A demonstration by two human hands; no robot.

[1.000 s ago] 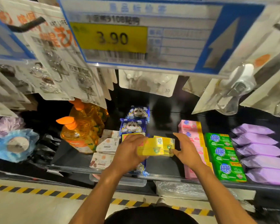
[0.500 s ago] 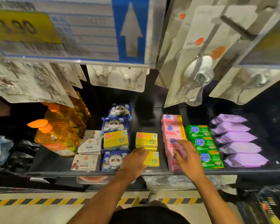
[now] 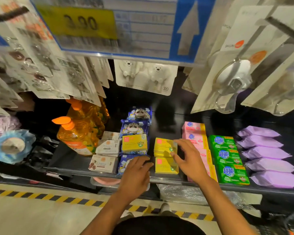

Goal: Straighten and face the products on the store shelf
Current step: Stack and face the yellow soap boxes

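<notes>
Head view, looking down at shelf (image 3: pixel 168 179), front lip nearest

- Hands apart, both over the front of the shelf
- Left hand (image 3: pixel 136 175): fingers loosely extended, lying flat on the front blue pack (image 3: pixel 124 164) at the shelf lip; grips nothing
- Just right of left hand, between the hands: front yellow box (image 3: pixel 165 166), flat, label up, square to the lip
- Right hand (image 3: pixel 191 161): thumb and forefinger pinch the right end of the rear yellow box (image 3: pixel 164 147), which lies directly behind the front one, touching it
- Beyond left hand: third yellow box (image 3: pixel 134 143) sitting on top of the blue panda packs (image 3: pixel 134 127), which run back in a row
- Left of left hand: white boxes (image 3: pixel 107 147), stacked a little unevenly; further left, orange pump bottles (image 3: pixel 78 133)
- Right hand partly covers the pink bars (image 3: pixel 193 128); right of it, green bars (image 3: pixel 227 160) in a neat column, then purple packs (image 3: pixel 268 153)
- Farthest, above both hands: hanging hook cards (image 3: pixel 146 77) and a yellow price tag (image 3: pixel 81 22) reading 3.90, blurred
</notes>
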